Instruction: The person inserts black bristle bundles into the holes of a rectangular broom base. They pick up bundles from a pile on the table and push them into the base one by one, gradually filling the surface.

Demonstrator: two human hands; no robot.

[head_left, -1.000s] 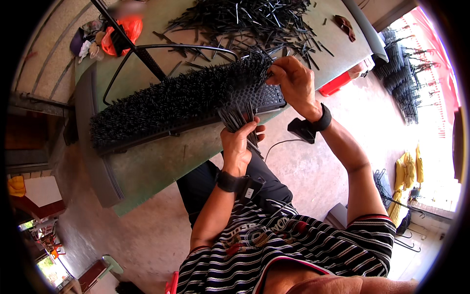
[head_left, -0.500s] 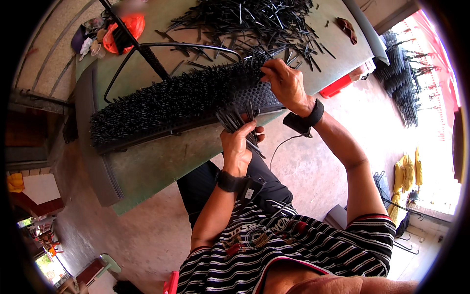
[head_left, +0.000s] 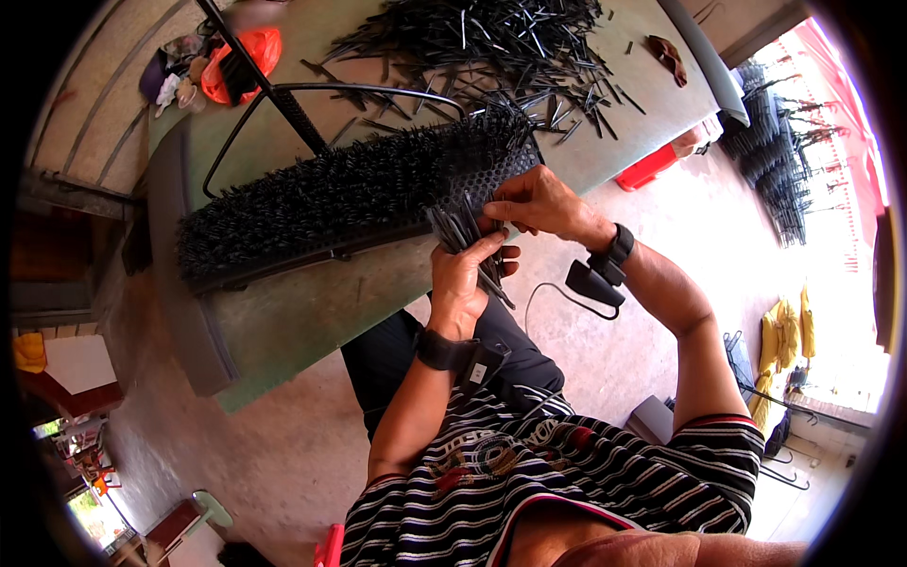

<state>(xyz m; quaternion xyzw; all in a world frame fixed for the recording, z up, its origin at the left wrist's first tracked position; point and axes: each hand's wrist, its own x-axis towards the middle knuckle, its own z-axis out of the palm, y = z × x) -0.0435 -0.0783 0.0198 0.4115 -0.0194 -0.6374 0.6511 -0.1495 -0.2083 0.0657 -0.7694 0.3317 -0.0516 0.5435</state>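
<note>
My left hand (head_left: pixel 466 280) is closed around a bundle of thin black spikes (head_left: pixel 460 227), held just off the table's near edge. My right hand (head_left: pixel 537 201) reaches to that bundle, its fingertips pinching one spike at the top of it. In front of both hands lies a long black perforated strip (head_left: pixel 350 194) densely filled with upright spikes, stretched across the grey-green table (head_left: pixel 312 302). Black bands sit on both wrists.
A large heap of loose black spikes (head_left: pixel 491 42) covers the table's far side. A bent black metal frame (head_left: pixel 283 104) lies behind the strip. An orange bag (head_left: pixel 248 52) sits at the far left corner. Stacked black frames (head_left: pixel 770 142) stand at the right.
My right hand has come back from the right end of the spiked strip toward me, down to the bundle in my left hand. The left hand has barely moved.
</note>
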